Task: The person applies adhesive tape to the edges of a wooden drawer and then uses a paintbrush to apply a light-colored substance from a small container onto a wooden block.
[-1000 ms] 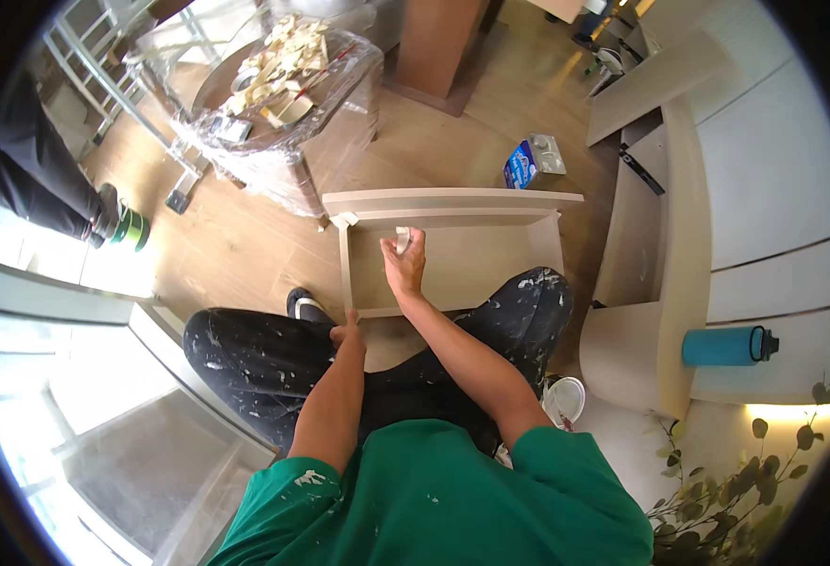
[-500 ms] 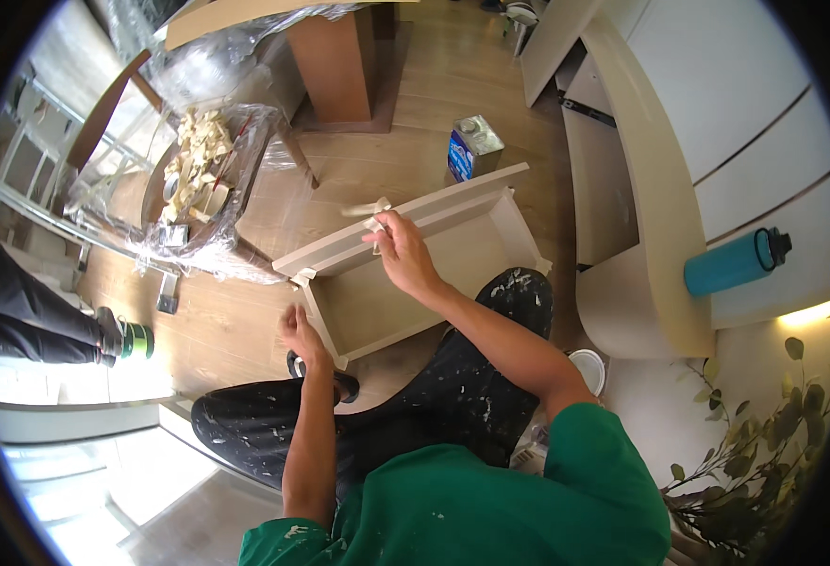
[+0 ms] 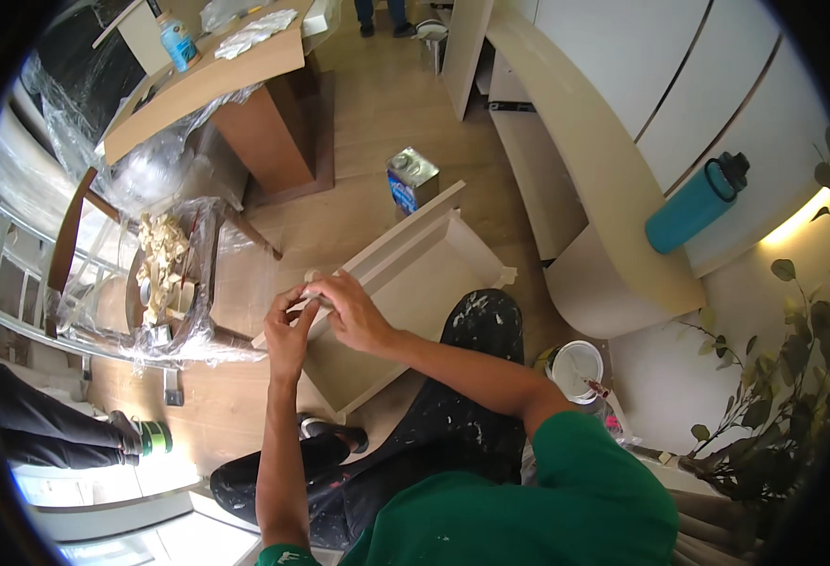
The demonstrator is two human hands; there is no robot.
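A beige drawer (image 3: 405, 300) with a long raised panel (image 3: 413, 228) lies tilted across the floor in front of my knees. Over its left end my two hands meet, fingertips pinched together. My left hand (image 3: 288, 332) is closed at the fingers. My right hand (image 3: 356, 309) is closed too, with a bit of pale masking tape (image 3: 314, 276) showing at its fingers. How the tape runs between the hands is mostly hidden. Another scrap of tape (image 3: 507, 275) sticks to the drawer's right corner.
A metal can (image 3: 413, 176) stands just beyond the drawer. At left, a plastic-wrapped chair (image 3: 209, 274) bears crumpled tape (image 3: 162, 255). A paint bucket (image 3: 577, 363) is by my right knee. A curved cabinet (image 3: 575, 123) carries a blue bottle (image 3: 696, 206). Another person's legs (image 3: 56, 420) are at left.
My right hand has moved left with the tape, and my left hand has risen to meet it over the drawer's left end. The view has shifted, showing more of the table and the bucket.
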